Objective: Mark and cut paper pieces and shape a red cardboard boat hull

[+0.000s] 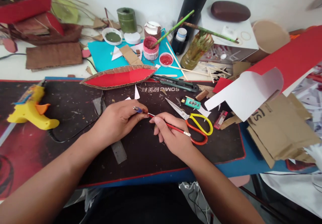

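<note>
My left hand is closed, thumb and fingertips pinched on a small blue piece with a pale tip, like a pen end or cap. My right hand grips a slim red pencil with a silver band at its rear end. Its front end points at my left fingertips; whether it meets the blue piece is hidden. Beyond my hands lies a boat-shaped cardboard piece lined in red. Scissors with yellow and orange handles lie beside my right hand, near a teal lighter.
A yellow glue gun lies on the dark mat at left, its cord trailing toward my left wrist. Behind are a box cutter, a pink paint jar and a glass jar. Cardboard and rolled red paper fill the right.
</note>
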Available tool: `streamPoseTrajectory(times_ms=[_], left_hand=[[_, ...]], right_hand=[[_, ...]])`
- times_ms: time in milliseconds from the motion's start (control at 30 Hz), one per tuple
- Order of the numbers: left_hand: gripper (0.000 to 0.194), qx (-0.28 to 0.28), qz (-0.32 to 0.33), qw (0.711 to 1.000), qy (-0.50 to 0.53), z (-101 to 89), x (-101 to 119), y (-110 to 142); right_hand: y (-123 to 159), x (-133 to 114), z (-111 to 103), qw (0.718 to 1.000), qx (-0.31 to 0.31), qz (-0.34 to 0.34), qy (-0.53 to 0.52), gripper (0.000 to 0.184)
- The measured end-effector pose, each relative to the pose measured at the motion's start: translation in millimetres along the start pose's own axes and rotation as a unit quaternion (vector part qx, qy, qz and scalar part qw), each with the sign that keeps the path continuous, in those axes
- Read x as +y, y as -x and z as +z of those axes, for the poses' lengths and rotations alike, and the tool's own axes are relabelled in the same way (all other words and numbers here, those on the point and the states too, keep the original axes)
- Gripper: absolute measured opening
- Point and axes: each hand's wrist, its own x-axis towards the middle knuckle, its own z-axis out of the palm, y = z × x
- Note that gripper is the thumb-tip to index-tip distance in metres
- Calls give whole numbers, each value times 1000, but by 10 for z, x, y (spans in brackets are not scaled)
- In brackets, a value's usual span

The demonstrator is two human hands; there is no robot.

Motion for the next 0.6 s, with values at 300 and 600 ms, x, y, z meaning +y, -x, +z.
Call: streamPoseTrajectory(times_ms=[300,600], left_hand=[[12,24,36,999,-16,9,-2,11],[11,7,28,998,-53,1,55,36]], right_hand=[[-70,-31,-37,995,-17,82,-60,35],[-213,-118,-129,997,-40,64,7,37]])
